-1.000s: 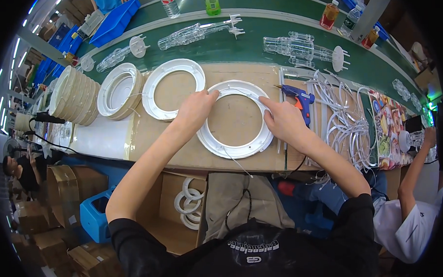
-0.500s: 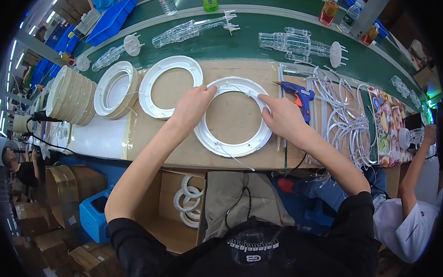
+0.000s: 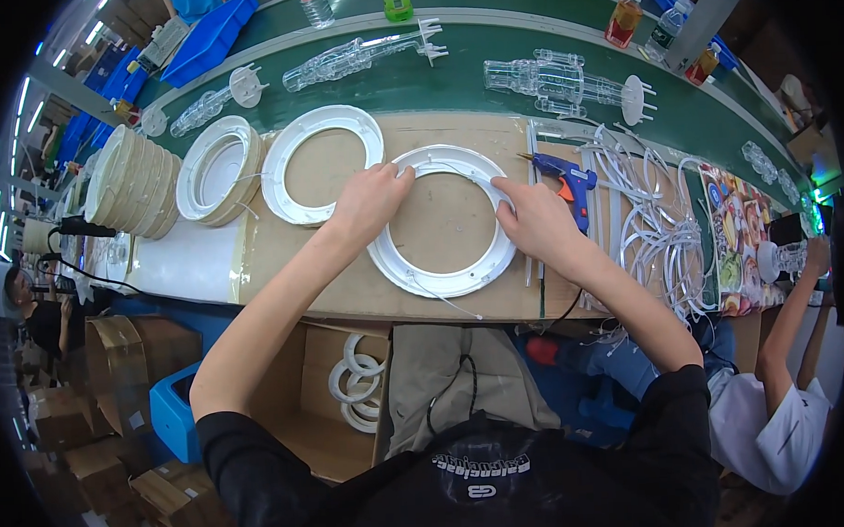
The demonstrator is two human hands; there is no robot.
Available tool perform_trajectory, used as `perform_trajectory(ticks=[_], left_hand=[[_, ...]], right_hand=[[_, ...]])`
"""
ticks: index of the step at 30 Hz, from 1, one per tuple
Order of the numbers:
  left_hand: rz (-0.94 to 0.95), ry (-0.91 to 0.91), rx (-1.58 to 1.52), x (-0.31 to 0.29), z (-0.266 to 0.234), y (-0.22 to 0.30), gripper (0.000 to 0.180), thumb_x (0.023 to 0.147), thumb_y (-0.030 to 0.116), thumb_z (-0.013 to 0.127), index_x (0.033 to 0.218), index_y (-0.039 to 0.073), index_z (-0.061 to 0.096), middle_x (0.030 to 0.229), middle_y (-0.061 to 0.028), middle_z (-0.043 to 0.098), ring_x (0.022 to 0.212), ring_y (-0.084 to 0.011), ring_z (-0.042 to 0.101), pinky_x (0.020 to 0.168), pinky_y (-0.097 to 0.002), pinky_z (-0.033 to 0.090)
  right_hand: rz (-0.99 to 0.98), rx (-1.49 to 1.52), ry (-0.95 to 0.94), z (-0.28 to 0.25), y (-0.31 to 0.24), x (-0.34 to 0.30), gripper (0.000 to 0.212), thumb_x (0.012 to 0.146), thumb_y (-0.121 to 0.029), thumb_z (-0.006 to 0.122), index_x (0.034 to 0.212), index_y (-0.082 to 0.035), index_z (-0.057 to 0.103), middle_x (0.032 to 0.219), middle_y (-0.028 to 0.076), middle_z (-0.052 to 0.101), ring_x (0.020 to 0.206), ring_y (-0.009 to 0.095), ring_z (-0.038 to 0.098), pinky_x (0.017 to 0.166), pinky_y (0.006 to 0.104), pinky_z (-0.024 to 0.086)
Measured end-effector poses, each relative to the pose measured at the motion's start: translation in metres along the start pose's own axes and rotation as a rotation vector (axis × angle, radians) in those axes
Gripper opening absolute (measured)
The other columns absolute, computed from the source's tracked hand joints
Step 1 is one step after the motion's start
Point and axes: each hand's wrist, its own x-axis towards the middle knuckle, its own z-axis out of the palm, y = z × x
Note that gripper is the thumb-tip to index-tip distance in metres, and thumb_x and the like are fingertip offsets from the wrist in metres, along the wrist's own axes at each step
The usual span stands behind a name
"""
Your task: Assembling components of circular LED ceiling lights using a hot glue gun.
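A white ring frame (image 3: 441, 283) lies on the cardboard in front of me, with a thin white strip along its upper inside and a loose wire trailing off its near edge. My left hand (image 3: 369, 198) grips its upper left rim, fingers curled and thumb at the strip. On the upper right rim, my right hand (image 3: 543, 217) has its index finger over the top and its thumb at the inner edge. Just left of it rests a second white ring (image 3: 280, 180). Right of my right hand sits a blue glue gun (image 3: 577, 186), nozzle pointing left.
White rings stand in stacks (image 3: 133, 181) at the left. Tangled white strips (image 3: 658, 223) lie at the right. Clear plastic assemblies (image 3: 550, 78) rest on the green belt (image 3: 466, 53) beyond. Below is a cardboard box (image 3: 321, 434) holding small rings. A co-worker's arm (image 3: 785, 330) shows far right.
Both hands keep nearly the same hold on the ring. The clear assemblies on the green belt have shifted slightly left.
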Motion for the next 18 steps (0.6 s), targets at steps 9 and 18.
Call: perform_trajectory(ticks=[9,18], left_hand=[[0.103,0.009,-0.071,-0.033,-0.011,0.004,0.048,0.082,0.007,0.064,0.128,-0.002,0.053,0.127,-0.0164,0.055,0.118,-0.0318,0.054,0.097,-0.0404,0.047],[0.057,-0.222,-0.152,-0.035,-0.027,0.005,0.08,0.074,0.035,0.08,0.141,0.006,0.047,0.151,-0.0151,0.042,0.143,-0.0434,0.029,0.115,-0.0548,0.027]], right_hand=[[-0.047,0.029,0.05,0.002,0.007,-0.002,0.038,0.085,-0.013,0.055,0.119,0.0,0.064,0.076,0.028,0.065,0.072,0.043,0.066,0.074,0.0498,0.053],[-0.084,0.002,0.082,0.008,0.009,-0.001,0.036,0.086,-0.013,0.054,0.118,0.0,0.064,0.075,0.028,0.065,0.072,0.043,0.065,0.073,0.0499,0.052]])
